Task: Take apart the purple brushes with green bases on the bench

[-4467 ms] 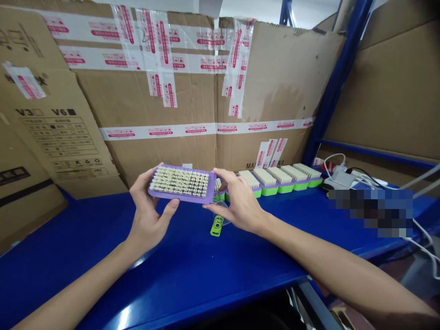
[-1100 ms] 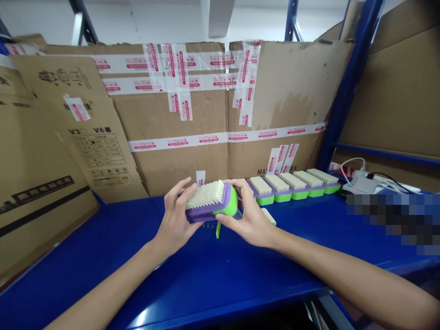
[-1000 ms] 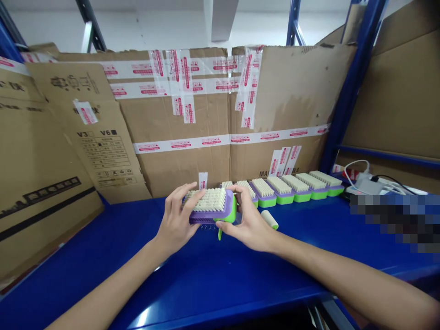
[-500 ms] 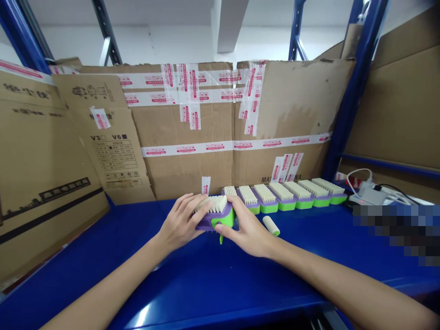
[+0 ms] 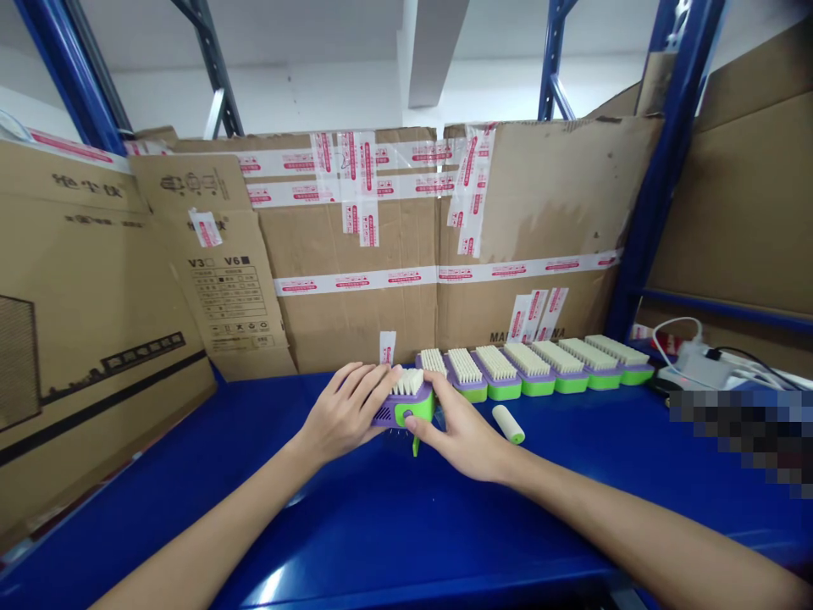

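Observation:
A purple and green brush (image 5: 420, 408) with cream bristles is held just above the blue surface. My left hand (image 5: 348, 413) wraps over its left side, with fingers laid across the bristles. My right hand (image 5: 468, 434) grips the right end, its thumb on the green front near a round purple button. A thin green piece (image 5: 416, 446) hangs below the brush. Just right of my right hand lies a cream cylinder (image 5: 508, 424) with a green end. Parts of the brush are hidden by my fingers.
Several similar brushes (image 5: 537, 383) stand bristles up in a row along the back of the blue shelf (image 5: 356, 525). Taped cardboard (image 5: 356, 318) walls the back and left. A white plug adapter (image 5: 695, 364) with cables sits at the right.
My left fingers have moved a little to the right across the bristles. The whole scene sits slightly lower and further right in the view. Both hands keep hold of the brush.

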{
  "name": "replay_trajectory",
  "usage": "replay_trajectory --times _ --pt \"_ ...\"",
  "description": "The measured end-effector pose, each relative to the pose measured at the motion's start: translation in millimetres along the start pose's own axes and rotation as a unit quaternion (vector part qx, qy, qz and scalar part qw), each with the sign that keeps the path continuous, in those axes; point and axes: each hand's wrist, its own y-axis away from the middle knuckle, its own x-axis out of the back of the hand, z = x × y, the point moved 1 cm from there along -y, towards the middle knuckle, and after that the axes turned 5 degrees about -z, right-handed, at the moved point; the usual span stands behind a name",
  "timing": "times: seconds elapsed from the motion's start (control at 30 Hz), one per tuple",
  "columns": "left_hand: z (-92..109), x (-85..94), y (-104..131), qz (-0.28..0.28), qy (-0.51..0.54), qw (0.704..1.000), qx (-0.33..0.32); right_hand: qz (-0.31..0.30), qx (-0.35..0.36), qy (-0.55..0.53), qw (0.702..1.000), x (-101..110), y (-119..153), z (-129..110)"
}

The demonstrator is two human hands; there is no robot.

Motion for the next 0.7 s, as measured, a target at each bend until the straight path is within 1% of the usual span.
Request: replay_trajectory --times 0.17,0.27,0.33,0.47,0.57,0.63,0.7 --pt "1 0.9 1 0.005 -0.020 1.000 -0.017 -0.006 -0.030 -0.033 0.999 -2 -1 1" --pt "-1 2.1 2 -0.007 -0.008 1.000 -0.007 -0.013 -0.019 -0.039 0.999 -2 0 0" --pt "-2 3.8 2 0.003 0.002 1.000 -0.013 -0.013 -0.009 -0.033 0.999 -2 0 -1" --pt "-1 8.9 0 0.053 -0.025 0.995 -0.076 -0.019 -0.009 -0.024 1.000 -1 1 -4" --pt "0 13.7 -1 0.084 -0.061 0.988 -0.118 -0.036 0.000 -0.031 0.999 2 1 -7" --pt "2 16.7 -3 0.097 -0.093 0.981 -0.137 -0.047 0.002 -0.029 0.999 3 2 -8" --pt "4 19.2 -5 0.099 -0.121 0.977 -0.146 -0.050 -0.001 -0.019 0.999 5 2 -7"
